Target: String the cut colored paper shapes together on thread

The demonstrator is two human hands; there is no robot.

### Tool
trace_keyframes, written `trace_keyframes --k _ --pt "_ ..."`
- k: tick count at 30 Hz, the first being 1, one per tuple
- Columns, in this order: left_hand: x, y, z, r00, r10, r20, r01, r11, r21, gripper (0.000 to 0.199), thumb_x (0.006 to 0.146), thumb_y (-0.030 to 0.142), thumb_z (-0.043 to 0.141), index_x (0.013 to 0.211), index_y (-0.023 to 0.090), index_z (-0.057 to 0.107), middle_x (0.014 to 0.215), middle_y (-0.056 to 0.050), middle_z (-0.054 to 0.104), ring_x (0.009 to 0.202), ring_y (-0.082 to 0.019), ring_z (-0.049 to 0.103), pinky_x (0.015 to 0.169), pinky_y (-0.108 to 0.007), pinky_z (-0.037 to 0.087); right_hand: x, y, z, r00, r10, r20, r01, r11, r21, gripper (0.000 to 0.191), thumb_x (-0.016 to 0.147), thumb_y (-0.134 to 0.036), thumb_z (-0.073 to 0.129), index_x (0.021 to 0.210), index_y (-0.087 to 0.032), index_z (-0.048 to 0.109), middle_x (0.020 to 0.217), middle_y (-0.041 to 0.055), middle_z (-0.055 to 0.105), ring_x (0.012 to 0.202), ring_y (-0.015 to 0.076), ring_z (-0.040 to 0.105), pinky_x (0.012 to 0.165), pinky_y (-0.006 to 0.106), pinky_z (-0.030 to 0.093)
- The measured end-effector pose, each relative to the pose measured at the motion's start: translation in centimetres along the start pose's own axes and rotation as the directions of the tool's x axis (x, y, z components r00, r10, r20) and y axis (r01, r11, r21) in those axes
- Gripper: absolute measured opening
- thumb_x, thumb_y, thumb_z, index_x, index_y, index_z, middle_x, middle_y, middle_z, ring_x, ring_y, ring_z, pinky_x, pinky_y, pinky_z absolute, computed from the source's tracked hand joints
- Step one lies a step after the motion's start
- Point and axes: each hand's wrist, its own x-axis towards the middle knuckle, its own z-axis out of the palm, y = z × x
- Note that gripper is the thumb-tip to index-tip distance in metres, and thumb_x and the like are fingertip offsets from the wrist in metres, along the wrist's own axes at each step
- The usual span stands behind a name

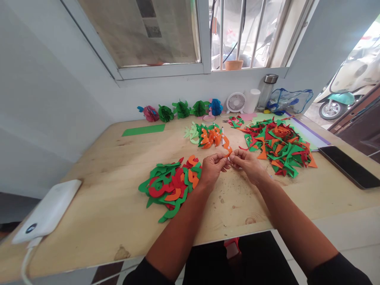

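Observation:
Between my two hands is a curved orange paper cutout (227, 143) with small white patches on it. My left hand (213, 167) pinches its near end between thumb and finger. Close against it, my right hand (248, 165) has thumb and fingertips together at the same end; the fingers hide what lies exactly between them. Just beyond is a small group of orange cutouts (214, 137) with white patches, beside green ones. A pen (222, 135) lies by the orange cutout. Left of my left forearm, a pile of red, green and orange curved paper cutouts (173, 186) rests on the wooden table (113, 190).
Paper scraps (280, 148) are heaped at right, near a black phone (350, 166). Along the wall stand honeycomb paper figures (181, 109), a small fan (236, 103) and a glass bottle (267, 93). A green strip (143, 130) and white power bank (47, 211) lie left.

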Motion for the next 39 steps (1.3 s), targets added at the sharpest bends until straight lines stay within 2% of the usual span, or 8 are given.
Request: trace_keyframes --k 6,15,21,39 --pt "0.4 -0.2 0.1 1.0 -0.027 0.004 0.027 1.0 -0.009 0.008 0.067 0.018 0.065 0.072 0.011 0.067 0.06 -0.002 0.064 0.052 -0.009 0.057 0.053 -0.021 0.045 0.1 0.3 -0.1 0.999 -0.024 -0.031 0.023 0.999 -0.028 0.03 0.064 -0.043 0.068 0.066 -0.017 0.053 0.055 -0.0056 0.049 0.048 0.0066 0.035 0.047 0.023 0.025" --pt "0.5 -0.8 0.0 0.999 -0.005 0.032 0.006 0.999 -0.033 0.01 0.066 0.022 0.066 0.068 0.012 0.068 0.056 -0.001 0.062 0.052 -0.008 0.055 0.052 -0.018 0.043 0.1 0.6 0.0 0.998 -0.057 -0.042 0.054 0.996 -0.068 0.023 0.065 -0.038 0.066 0.068 -0.017 0.057 0.061 -0.0023 0.057 0.054 0.0094 0.046 0.052 0.024 0.032" --pt "0.9 -1.3 -0.2 0.999 -0.004 0.039 0.005 1.0 -0.029 0.015 0.065 0.026 0.068 0.073 0.013 0.07 0.057 -0.001 0.062 0.052 -0.008 0.055 0.052 -0.019 0.043 0.0 0.3 0.1 0.996 -0.063 -0.056 0.056 0.991 -0.12 0.021 0.066 -0.038 0.065 0.067 -0.018 0.058 0.059 -0.0024 0.057 0.052 0.0096 0.045 0.05 0.024 0.032" --pt "1.0 -1.9 -0.5 0.995 -0.013 0.099 0.022 0.996 -0.086 0.021 0.063 0.03 0.07 0.073 0.012 0.07 0.062 -0.003 0.063 0.056 -0.008 0.055 0.054 -0.02 0.043 0.3 0.8 -0.1 0.994 -0.069 -0.084 0.055 0.985 -0.161 0.021 0.065 -0.038 0.065 0.067 -0.018 0.058 0.058 -0.0021 0.057 0.053 0.0108 0.048 0.051 0.024 0.035"
